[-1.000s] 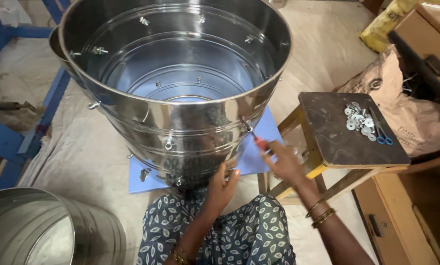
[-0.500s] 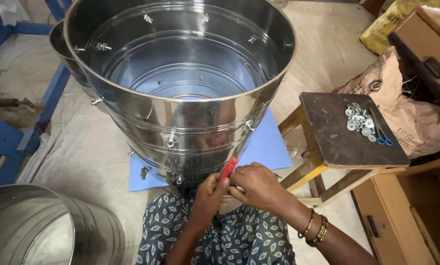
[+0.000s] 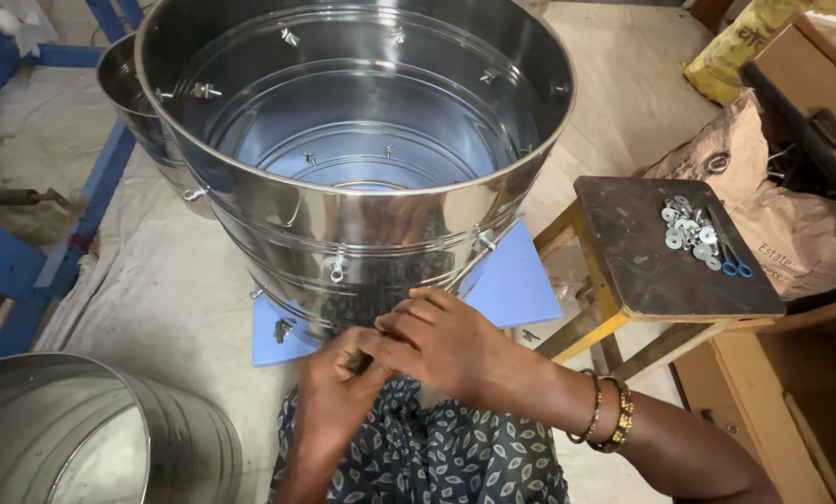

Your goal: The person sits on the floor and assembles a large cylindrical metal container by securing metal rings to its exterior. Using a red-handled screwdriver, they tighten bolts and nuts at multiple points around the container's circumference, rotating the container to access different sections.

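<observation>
1. The big steel drum [image 3: 362,159] stands open-topped on a blue mat [image 3: 516,280] in the middle of the floor, its near wall just above the person's lap.
2. To the right, the near corner of a dark-topped wooden stool [image 3: 661,252] sits close to the drum's side, leaving only a narrow gap over the mat. A heap of washers [image 3: 689,229] lies on the stool, well apart from the hands.
3. To the left there is open cloth-covered floor [image 3: 157,280] between the drum and a blue frame [image 3: 82,215]. A second steel cylinder [image 3: 73,439] lies at the lower left corner.
4. The left hand [image 3: 339,392] and right hand [image 3: 441,341] meet low against the drum's near wall, touching each other, fingers curled together. What they pinch is hidden; I cannot tell.
5. The drum is shiny and ribbed with horizontal bands, with small bolts [image 3: 336,271] sticking out around its wall and more showing inside the rim.
</observation>
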